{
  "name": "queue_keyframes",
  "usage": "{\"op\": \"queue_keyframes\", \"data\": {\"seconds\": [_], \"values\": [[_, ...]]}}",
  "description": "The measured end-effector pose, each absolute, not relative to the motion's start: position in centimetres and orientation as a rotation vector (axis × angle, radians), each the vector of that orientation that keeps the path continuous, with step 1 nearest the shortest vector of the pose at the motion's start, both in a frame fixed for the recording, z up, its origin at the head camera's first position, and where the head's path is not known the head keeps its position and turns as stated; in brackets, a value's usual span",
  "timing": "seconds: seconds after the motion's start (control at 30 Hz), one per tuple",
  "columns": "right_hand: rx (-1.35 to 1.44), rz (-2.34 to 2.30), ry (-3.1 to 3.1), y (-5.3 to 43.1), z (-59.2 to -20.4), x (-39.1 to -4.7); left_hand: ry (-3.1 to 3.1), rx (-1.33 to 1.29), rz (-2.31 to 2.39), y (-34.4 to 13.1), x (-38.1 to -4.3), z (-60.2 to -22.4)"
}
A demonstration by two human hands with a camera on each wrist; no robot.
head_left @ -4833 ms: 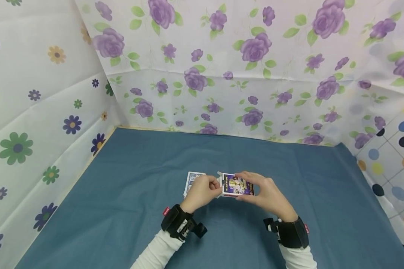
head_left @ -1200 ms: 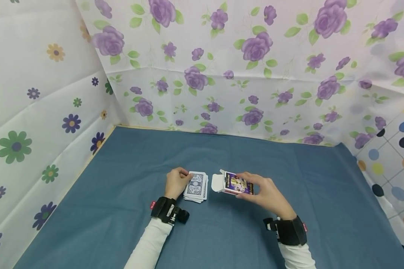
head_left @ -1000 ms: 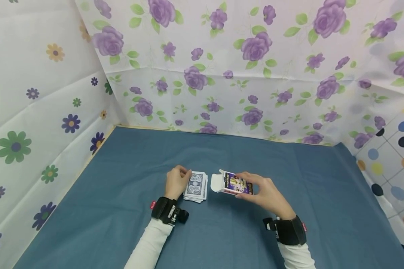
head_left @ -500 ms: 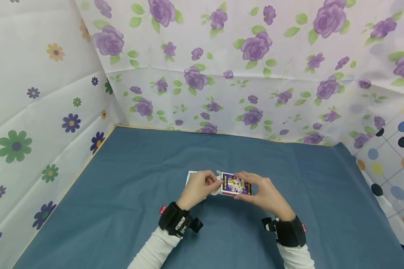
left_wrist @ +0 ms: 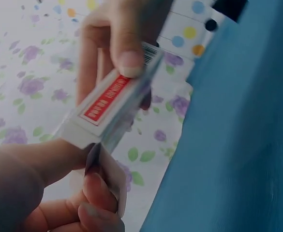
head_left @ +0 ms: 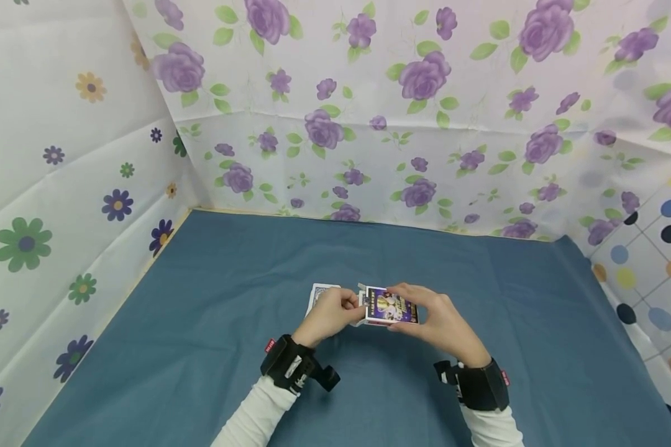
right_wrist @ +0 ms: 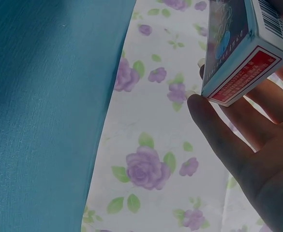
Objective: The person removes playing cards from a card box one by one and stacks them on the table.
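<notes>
My right hand (head_left: 440, 318) holds a purple playing-card box (head_left: 391, 306) between thumb and fingers, above the cloth. The box's end facing left is open. At that end, my left hand (head_left: 325, 315) has its thumb at the opening and fingers curled against the white flap (left_wrist: 116, 179). I cannot tell whether a card is between those fingers. The box's narrow side shows a red label (left_wrist: 105, 101) in the left wrist view. A stack of blue-backed playing cards (head_left: 316, 294) lies on the cloth, mostly hidden behind my left hand.
A blue cloth (head_left: 229, 279) covers the table. White sheeting with purple roses (head_left: 324, 130) stands behind it, a daisy-patterned sheet (head_left: 89, 236) on the left and a dotted one (head_left: 648, 279) on the right. Both wrists wear black camera straps (head_left: 483, 386).
About a second ago my left hand was at the left edge of the card stack; it has moved right to the box's open end. My right hand keeps holding the box, now tilted less.
</notes>
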State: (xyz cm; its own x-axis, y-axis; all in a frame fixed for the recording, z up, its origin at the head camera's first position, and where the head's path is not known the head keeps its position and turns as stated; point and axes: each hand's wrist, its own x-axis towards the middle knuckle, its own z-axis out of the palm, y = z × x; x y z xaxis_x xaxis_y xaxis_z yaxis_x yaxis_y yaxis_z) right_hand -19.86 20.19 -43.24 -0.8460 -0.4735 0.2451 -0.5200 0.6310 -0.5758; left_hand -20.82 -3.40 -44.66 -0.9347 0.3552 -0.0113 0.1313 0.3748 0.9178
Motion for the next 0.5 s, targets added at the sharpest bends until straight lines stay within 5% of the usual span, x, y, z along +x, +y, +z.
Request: {"op": "queue_keyframes", "data": {"seconds": [0.5], "values": [[0.789,1.040,-2.806,20.5,-43.7,-20.3,2.144,0.348,1.716,-5.8,-21.8,-44.0]]}}
